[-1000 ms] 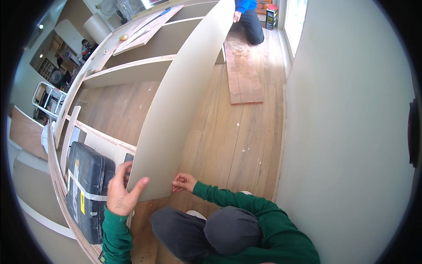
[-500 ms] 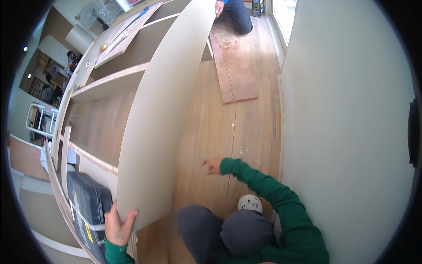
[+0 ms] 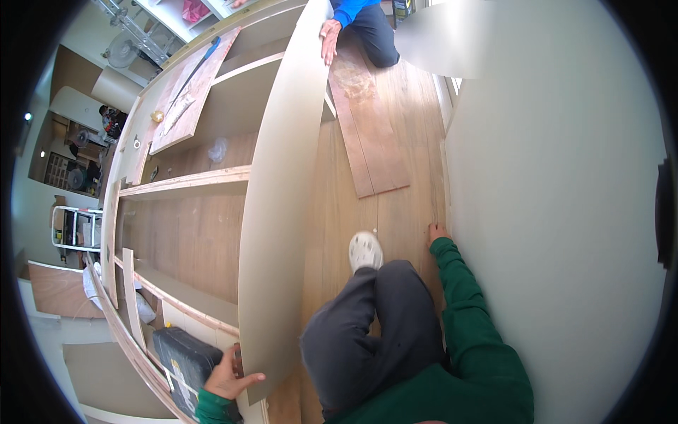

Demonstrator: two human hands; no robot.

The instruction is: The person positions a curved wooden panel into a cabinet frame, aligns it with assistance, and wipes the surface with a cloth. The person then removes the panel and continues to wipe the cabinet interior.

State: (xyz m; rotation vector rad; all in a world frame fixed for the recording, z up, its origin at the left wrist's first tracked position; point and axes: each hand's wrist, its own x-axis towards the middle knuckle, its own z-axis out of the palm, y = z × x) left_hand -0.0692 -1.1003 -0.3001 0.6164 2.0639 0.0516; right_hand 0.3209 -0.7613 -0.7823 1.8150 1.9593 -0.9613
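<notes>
A long pale beige panel [image 3: 282,198] stands on edge along the wooden floor, leaning toward a big cabinet frame [image 3: 187,182] lying on its back. My left hand [image 3: 227,378] grips the panel's near bottom corner, thumb over its edge. My right hand [image 3: 436,232] is away from the panel, fingers down on the floor where it meets the wall [image 3: 558,212], holding nothing. At the far end a co-worker's hand [image 3: 329,39], in a blue sleeve, rests on the panel's top edge. My white shoe [image 3: 365,251] is planted beside the panel.
A black tool case [image 3: 185,364] lies inside the frame by my left hand. A loose brown floor board [image 3: 367,127] lies between the panel and the wall. Boards and tools sit on the frame's far section [image 3: 187,92]. A small step ladder [image 3: 74,230] stands at the left.
My right hand left the panel's lower edge and moved right to the floor by the wall. My left hand slid down to the panel's near corner. The view has risen.
</notes>
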